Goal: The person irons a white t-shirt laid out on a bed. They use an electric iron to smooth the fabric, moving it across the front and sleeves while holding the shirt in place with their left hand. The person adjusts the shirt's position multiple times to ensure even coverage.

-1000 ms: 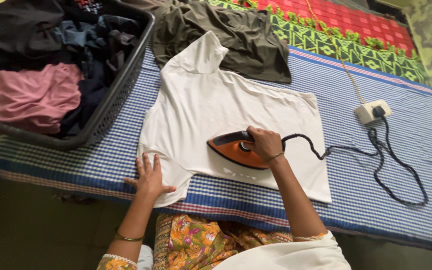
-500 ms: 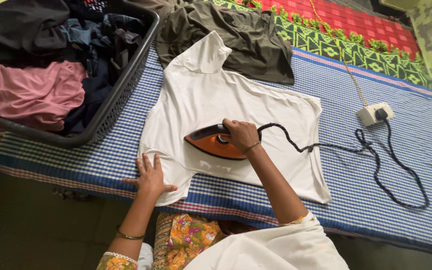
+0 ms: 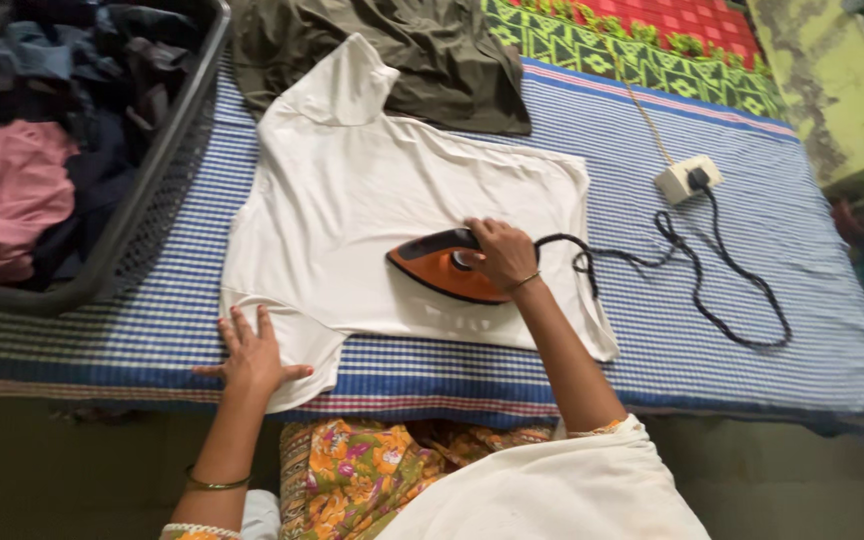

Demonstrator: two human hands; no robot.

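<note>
Checked bedcover: laundry basket beside shirt, iron.

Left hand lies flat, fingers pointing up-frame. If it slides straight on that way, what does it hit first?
Probably nothing solid soon: beyond the left hand lies more of the white shirt, then likely checked cloth; the laundry basket sits off to the left.

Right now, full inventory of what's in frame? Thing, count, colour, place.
T-shirt: 1, white, spread flat on the checked cloth.
Iron: 1, orange and black, on the T-shirt.
Cord: 1, black, iron to socket box.
Socket box: 1, white, on cloth, right.
Garment: 1, olive, above the T-shirt.
Laundry basket: 1, dark grey, left, holding pink and dark clothes.
Checked cloth: 1, blue and white, covering the surface.
Left hand: flat on the T-shirt's sleeve.
Right hand: gripping the iron's handle.
</note>
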